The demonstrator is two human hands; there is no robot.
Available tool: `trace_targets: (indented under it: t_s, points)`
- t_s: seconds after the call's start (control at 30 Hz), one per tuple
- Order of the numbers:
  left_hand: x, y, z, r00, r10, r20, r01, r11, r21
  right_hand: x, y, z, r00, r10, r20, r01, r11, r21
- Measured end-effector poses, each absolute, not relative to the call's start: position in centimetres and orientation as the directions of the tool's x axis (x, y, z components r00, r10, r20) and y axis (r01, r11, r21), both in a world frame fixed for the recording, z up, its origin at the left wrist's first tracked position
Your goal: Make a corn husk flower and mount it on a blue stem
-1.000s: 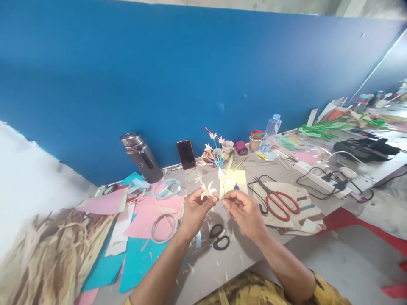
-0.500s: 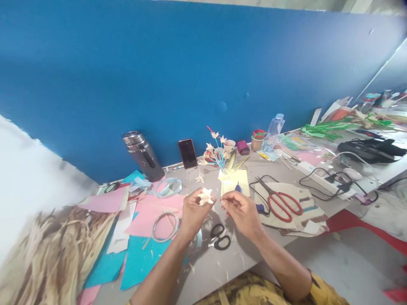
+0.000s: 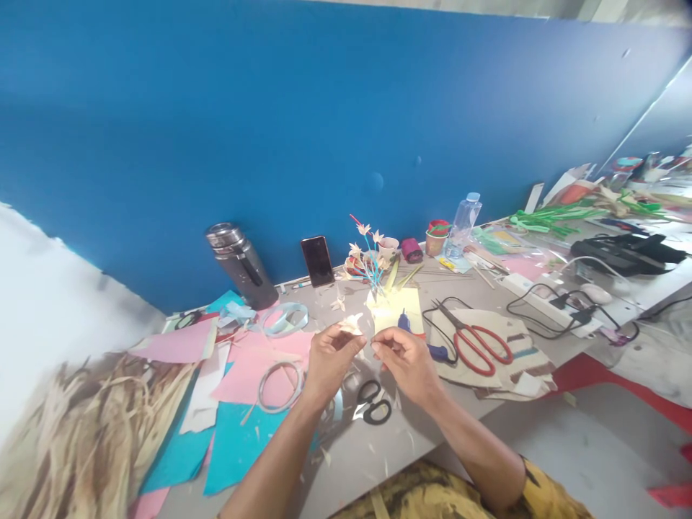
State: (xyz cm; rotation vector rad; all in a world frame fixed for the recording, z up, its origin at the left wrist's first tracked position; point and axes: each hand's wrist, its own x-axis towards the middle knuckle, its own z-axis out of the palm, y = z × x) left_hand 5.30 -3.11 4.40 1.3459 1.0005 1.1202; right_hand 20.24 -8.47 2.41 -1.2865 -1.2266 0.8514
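Note:
Between the thumb and fingers of my left hand (image 3: 334,360) is a cream-coloured craft flower (image 3: 351,324), its petals showing above the fingers. Just to the right, my right hand (image 3: 403,358) is pinched closed, its fingertips close to the left ones; whatever it grips is too small to make out. Below the hands lie small black-handled scissors (image 3: 374,402). Behind them a bunch of similar flowers on blue stems (image 3: 372,263) stands near a yellow paper pad (image 3: 411,303). A blue-tipped glue gun (image 3: 404,319) seems to rest on the pad, partly hidden by my right hand.
Large red-handled scissors (image 3: 476,342) lie on a cloth at right, near a power strip (image 3: 546,303). A dark flask (image 3: 243,267) and a phone (image 3: 318,261) stand along the blue wall. Pink and blue sheets (image 3: 238,447), tape rolls (image 3: 281,387) and dried husks (image 3: 91,432) cover the left.
The flower in my left hand has tipped, so its petals now show more edge-on and slightly higher. Both hands stay close together; the view has shifted slightly.

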Motion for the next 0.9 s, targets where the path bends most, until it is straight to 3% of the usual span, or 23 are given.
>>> trace_targets:
  t_s: [0.33, 0.5, 0.9]
  points:
    - [5.1, -2.9, 4.0, 0.197, 0.979, 0.061, -0.120, -0.037, 0.992, 20.0, -8.3, 2.4, 0.233, 0.962, 0.140, 0.072, 0.127, -0.989]
    - [5.3, -2.9, 3.5, 0.197, 0.980, 0.005, -0.232, 0.042, 0.972, 20.4, -8.2, 1.7, 0.215, 0.963, 0.164, 0.100, 0.145, -0.984]
    - [5.2, -2.7, 3.0, 0.223, 0.974, 0.033, -0.231, 0.020, 0.973, 22.2, -7.9, 2.4, 0.246, 0.950, 0.194, 0.197, 0.147, -0.969]
